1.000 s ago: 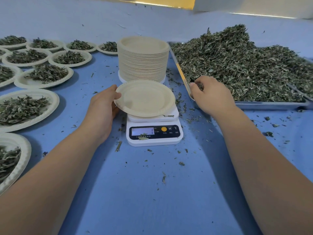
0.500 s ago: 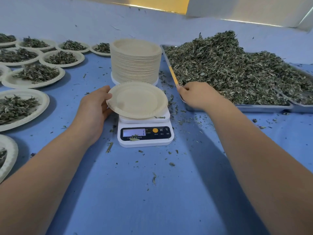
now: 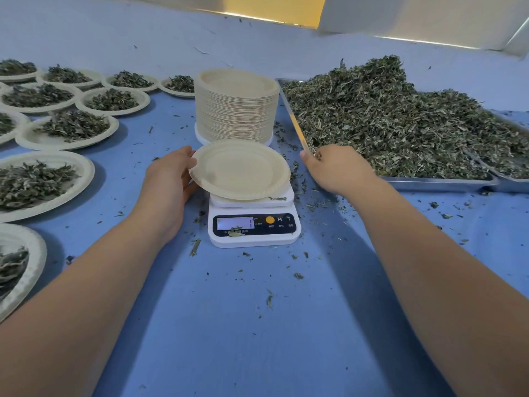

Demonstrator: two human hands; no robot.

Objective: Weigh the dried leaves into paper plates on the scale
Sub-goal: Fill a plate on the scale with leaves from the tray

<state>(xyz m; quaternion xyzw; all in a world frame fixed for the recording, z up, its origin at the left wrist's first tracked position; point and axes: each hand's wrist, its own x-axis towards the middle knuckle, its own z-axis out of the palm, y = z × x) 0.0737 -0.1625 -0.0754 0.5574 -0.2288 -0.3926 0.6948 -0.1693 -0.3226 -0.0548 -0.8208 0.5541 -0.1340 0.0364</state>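
An empty paper plate point(image 3: 240, 169) lies on the white digital scale point(image 3: 253, 224) in the middle of the blue table. My left hand point(image 3: 169, 181) holds the plate's left rim, thumb on top. To the right, a metal tray point(image 3: 438, 184) holds a big heap of dried leaves point(image 3: 400, 118). My right hand point(image 3: 336, 167) reaches into the tray's near left corner, fingers curled down into the leaves; what they hold is hidden.
A tall stack of empty paper plates point(image 3: 236, 104) stands just behind the scale. Several filled paper plates point(image 3: 71, 128) cover the table's left side. Loose leaf bits litter the blue cloth point(image 3: 257, 325) around the scale. A wall rises behind the table.
The view has shifted a little. My right hand has edged along the tray's near left corner among the leaves. My left hand keeps its hold on the plate's rim.
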